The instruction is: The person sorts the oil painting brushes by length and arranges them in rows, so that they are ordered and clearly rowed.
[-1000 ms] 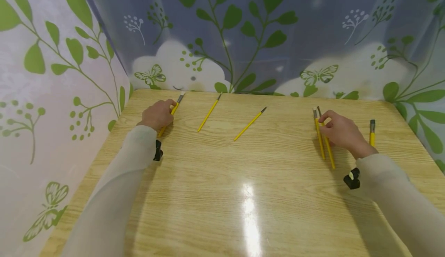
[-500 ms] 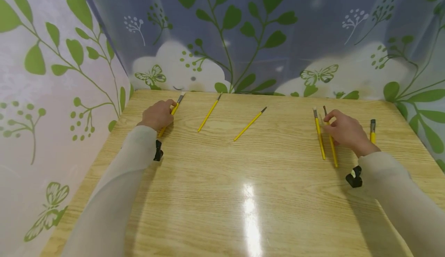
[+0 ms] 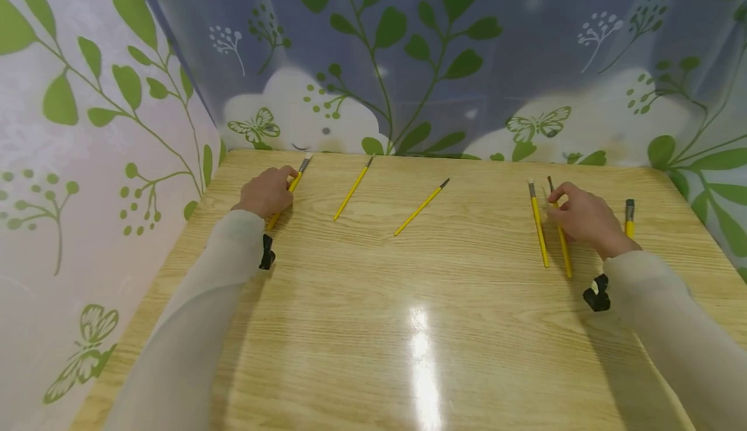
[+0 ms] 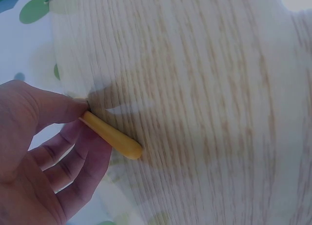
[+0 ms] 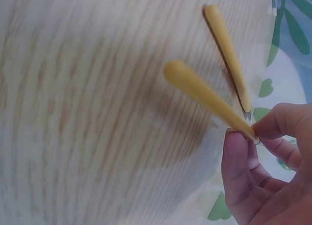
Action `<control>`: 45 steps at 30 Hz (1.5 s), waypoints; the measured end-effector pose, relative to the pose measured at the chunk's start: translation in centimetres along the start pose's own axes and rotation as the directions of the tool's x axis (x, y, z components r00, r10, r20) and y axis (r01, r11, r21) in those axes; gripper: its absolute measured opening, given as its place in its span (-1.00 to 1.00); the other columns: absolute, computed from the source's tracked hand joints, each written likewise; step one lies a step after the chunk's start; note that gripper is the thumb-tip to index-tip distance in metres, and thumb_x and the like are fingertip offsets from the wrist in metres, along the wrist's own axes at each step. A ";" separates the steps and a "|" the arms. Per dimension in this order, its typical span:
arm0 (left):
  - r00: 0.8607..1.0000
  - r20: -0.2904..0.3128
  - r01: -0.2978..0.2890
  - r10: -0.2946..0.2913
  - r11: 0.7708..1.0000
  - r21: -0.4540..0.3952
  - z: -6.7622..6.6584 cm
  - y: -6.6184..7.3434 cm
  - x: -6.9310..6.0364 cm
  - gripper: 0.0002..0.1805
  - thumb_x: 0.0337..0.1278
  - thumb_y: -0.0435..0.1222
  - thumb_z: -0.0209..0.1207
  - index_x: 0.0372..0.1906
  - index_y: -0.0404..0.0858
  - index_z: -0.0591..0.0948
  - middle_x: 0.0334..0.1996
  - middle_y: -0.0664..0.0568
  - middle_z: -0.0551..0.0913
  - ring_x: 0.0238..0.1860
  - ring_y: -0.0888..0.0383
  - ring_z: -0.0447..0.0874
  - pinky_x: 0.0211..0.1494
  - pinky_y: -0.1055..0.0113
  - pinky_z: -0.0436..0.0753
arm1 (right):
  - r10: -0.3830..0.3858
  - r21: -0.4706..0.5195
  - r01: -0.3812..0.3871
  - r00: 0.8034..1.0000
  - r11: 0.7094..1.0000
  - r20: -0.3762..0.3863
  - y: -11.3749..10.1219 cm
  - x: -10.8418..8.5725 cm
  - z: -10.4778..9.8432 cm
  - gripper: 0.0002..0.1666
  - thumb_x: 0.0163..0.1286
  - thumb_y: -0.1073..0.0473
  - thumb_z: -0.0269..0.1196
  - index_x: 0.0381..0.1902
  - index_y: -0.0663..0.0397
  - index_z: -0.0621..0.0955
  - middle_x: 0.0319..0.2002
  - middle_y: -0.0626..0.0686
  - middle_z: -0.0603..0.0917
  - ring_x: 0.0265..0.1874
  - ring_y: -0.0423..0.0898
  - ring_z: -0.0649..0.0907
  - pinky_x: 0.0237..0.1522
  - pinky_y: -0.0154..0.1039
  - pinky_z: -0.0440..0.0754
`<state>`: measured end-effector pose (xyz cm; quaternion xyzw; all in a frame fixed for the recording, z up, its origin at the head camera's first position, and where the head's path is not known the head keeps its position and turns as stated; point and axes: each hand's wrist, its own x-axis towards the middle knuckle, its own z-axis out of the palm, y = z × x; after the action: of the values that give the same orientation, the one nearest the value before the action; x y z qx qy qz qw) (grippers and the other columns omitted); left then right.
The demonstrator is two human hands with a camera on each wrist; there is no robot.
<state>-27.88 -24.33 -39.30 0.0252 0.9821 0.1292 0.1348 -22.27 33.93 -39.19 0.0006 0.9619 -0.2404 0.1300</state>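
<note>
We noted: brush (image 3: 299, 174), aimed at one o'clock, pinched by left hand (image 3: 266, 192); second brush (image 3: 566, 256), near twelve, by right hand (image 3: 585, 216), presumably for control.

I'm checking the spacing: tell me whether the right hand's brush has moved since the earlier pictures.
Yes: the held brush has moved slightly right with the right hand, away from the neighbouring brush on its left.

Table (image 3: 327, 301): light tan, brown wood grain
Brush handles (image 3: 419, 210) on table: yellow
Backdrop (image 3: 525, 55) behind table: grey-blue and white, green leaves, butterflies
Panel (image 3: 99, 152) left of table: pinkish white, green leaves
Sleeves (image 3: 195, 304) above table: cream
</note>
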 end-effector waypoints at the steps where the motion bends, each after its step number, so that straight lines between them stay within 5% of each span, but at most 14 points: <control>1: 1.000 0.000 -0.001 0.001 1.000 -0.001 0.0 0.0 0.0 -0.34 0.54 -0.35 0.01 0.67 -0.18 0.32 0.43 -0.25 0.59 0.22 -0.18 0.69 -0.04 -0.01 0.68 | -0.001 -0.005 0.001 1.000 1.000 -0.001 0.1 0.0 0.0 -0.50 0.73 0.08 0.09 0.40 0.30 0.38 0.21 0.54 0.56 -0.48 0.06 0.67 -0.35 -0.09 0.63; 14: 1.000 -0.004 -0.001 0.001 1.000 0.003 0.1 -0.1 0.0 -0.34 0.54 -0.35 0.02 0.67 -0.18 0.33 0.41 -0.26 0.60 0.10 -0.16 0.72 -0.26 0.13 0.58 | 0.015 -0.025 -0.015 1.000 1.000 0.007 0.6 0.4 -0.1 -0.48 0.72 0.09 0.09 0.41 0.34 0.37 0.19 0.53 0.53 -0.38 0.06 0.73 -0.27 -0.02 0.68; 25: 1.000 -0.007 0.008 -0.008 1.000 -0.001 0.2 0.0 0.0 -0.34 0.53 -0.35 0.01 0.66 -0.16 0.33 0.42 -0.24 0.59 0.21 -0.18 0.70 -0.03 -0.04 0.70 | 0.006 -0.024 -0.006 1.000 1.000 0.003 1.1 0.9 0.3 -0.51 0.70 0.10 0.09 0.39 0.31 0.40 0.16 0.51 0.57 -0.41 0.05 0.70 -0.34 -0.10 0.64; 45: 1.000 -0.014 0.004 -0.004 1.000 -0.007 0.2 0.0 -0.1 -0.36 0.55 -0.35 0.00 0.66 -0.16 0.33 0.43 -0.24 0.59 0.22 -0.19 0.71 0.01 -0.07 0.72 | 0.019 -0.055 -0.019 1.000 0.998 0.011 1.0 1.3 0.5 -0.56 0.71 0.11 0.09 0.34 0.29 0.42 0.05 0.44 0.60 -0.47 0.04 0.65 -0.38 -0.11 0.58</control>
<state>-27.74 -24.30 -39.47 0.0220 0.9826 0.1327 0.1283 -23.30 34.54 -40.36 0.0047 0.9674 -0.2126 0.1379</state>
